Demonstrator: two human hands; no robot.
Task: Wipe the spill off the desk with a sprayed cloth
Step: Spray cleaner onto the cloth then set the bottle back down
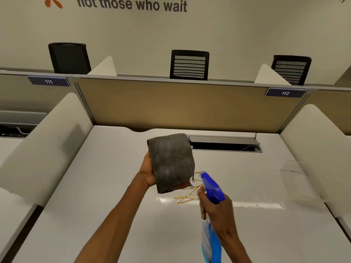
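My left hand [147,172] holds a folded grey cloth [171,162] up above the white desk [95,186], flat side facing me, with pale droplets on it. My right hand [216,211] grips a blue spray bottle [211,188] by the neck, its nozzle pointing up and left at the cloth's lower right corner. On the desk beneath and between the two lies a thin yellow-orange spill [187,196] of squiggly lines, partly hidden by the cloth and the bottle.
A tan partition [180,103] labelled 112 closes the desk's far side. An open cable tray [226,144] sits at the back right. White side dividers [47,141] flank the desk, and a clear plastic holder [296,179] hangs at the right one. Black chairs [190,64] stand beyond.
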